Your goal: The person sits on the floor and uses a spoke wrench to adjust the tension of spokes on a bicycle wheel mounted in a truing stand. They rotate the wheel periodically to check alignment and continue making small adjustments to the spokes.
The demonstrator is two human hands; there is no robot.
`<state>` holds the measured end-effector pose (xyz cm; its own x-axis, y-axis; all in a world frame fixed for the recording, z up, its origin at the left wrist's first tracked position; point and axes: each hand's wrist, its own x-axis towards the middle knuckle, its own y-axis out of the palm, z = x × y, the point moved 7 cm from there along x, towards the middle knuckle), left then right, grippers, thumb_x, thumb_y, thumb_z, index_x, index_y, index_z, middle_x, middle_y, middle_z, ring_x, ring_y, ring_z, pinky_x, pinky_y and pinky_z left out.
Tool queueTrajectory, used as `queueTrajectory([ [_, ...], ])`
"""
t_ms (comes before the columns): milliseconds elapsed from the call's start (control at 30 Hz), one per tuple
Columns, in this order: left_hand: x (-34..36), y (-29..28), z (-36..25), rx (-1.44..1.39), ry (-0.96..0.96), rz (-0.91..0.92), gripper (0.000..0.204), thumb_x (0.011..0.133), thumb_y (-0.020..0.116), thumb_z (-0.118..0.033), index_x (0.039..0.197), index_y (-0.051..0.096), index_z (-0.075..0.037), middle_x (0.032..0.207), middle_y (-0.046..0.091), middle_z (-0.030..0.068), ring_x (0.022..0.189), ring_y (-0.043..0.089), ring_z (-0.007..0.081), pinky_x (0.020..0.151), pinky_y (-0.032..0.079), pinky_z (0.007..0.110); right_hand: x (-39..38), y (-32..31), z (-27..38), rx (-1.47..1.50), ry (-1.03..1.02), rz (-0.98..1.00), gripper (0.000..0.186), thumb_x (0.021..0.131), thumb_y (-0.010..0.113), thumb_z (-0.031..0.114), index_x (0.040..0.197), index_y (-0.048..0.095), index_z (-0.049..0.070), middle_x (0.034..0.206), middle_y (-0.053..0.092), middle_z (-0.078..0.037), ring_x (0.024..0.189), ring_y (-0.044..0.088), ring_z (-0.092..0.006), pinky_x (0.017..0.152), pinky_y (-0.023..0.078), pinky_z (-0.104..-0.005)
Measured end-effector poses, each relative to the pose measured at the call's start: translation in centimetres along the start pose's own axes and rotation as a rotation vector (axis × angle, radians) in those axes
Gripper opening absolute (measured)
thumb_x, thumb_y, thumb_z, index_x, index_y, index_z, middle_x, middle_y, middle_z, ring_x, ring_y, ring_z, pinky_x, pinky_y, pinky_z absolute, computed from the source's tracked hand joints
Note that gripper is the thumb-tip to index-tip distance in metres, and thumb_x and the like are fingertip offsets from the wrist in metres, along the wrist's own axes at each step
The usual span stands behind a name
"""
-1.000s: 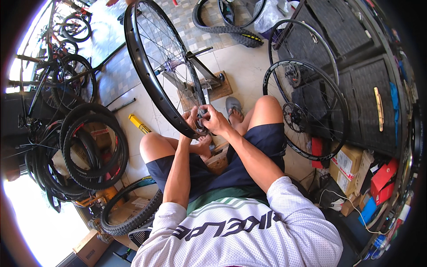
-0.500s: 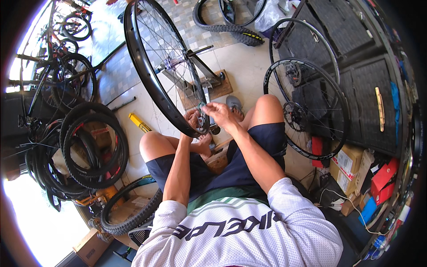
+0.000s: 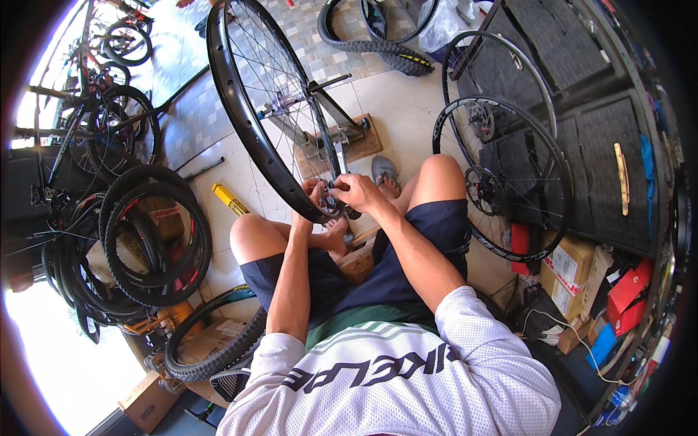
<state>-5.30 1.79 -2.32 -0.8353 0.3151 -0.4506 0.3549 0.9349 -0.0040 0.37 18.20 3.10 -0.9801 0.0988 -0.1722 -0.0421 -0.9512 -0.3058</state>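
A black bicycle wheel point(image 3: 256, 149) without a tyre stands upright in a metal truing stand point(image 3: 331, 109) on a wooden base. My left hand point(image 3: 313, 195) is at the near part of the rim, its fingers closed among the spokes; what they pinch is hidden. From the other side, my right hand point(image 3: 355, 193) reaches to the same spokes with thumb and fingers pinched together. Something small and dark sits at its fingertips, too small to name. The two hands' fingertips are close together, just inside the rim.
Two wheels with disc rotors point(image 3: 502, 174) lean against a black woven cabinet point(image 3: 582, 152) at right. Tyres point(image 3: 156, 240) hang at left, and a yellow box point(image 3: 230, 198) lies on the floor. Cardboard boxes point(image 3: 567, 272) stand at lower right. Another tyre point(image 3: 378, 47) lies ahead.
My right hand has moved slightly down and left, its fingertips now lower on the spokes and closer to my left hand. The wheel looks nearly unmoved.
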Motion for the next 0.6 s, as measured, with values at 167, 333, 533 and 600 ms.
queueTrajectory([
  [167,0.5,0.1,0.4,-0.072,0.039,0.077,0.024,0.095,0.065,-0.026,0.105,0.059,-0.005,0.096,0.066,0.0052,0.076,0.064,0.0131,0.058,0.054,0.027,-0.1,-0.3,1.0,-0.030,-0.031,0.011,0.033,0.082,0.071,0.034,0.092,0.068,0.003,0.083,0.071,-0.015,0.078,0.069,-0.0307,0.070,0.051,-0.0384],
  [333,0.7,0.2,0.3,-0.122,0.110,0.093,0.024,0.095,0.064,-0.025,0.106,0.057,-0.004,0.092,0.066,0.0071,0.071,0.064,0.0129,0.056,0.055,0.026,-0.5,0.5,1.5,-0.202,-0.137,-0.041,0.036,0.081,0.071,0.039,0.092,0.067,0.005,0.083,0.071,-0.013,0.079,0.068,-0.0328,0.069,0.051,-0.0415],
  [533,0.2,-0.1,-0.4,-0.038,0.100,0.031,0.024,0.095,0.065,-0.026,0.105,0.062,-0.005,0.083,0.066,0.0049,0.064,0.060,0.0083,0.051,0.050,0.023,-0.4,0.3,1.5,-0.130,-0.002,-0.038,0.040,0.079,0.074,0.036,0.101,0.061,0.006,0.085,0.071,-0.012,0.082,0.068,-0.0325,0.070,0.051,-0.0409],
  [600,0.0,0.3,-1.3,0.023,0.084,-0.014,0.026,0.093,0.067,-0.026,0.104,0.063,-0.003,0.078,0.065,0.0035,0.061,0.059,0.0069,0.050,0.047,0.022,-0.6,0.1,1.2,-0.195,-0.010,-0.082,0.040,0.079,0.074,0.035,0.103,0.060,0.005,0.086,0.070,-0.013,0.082,0.067,-0.0323,0.071,0.052,-0.0405],
])
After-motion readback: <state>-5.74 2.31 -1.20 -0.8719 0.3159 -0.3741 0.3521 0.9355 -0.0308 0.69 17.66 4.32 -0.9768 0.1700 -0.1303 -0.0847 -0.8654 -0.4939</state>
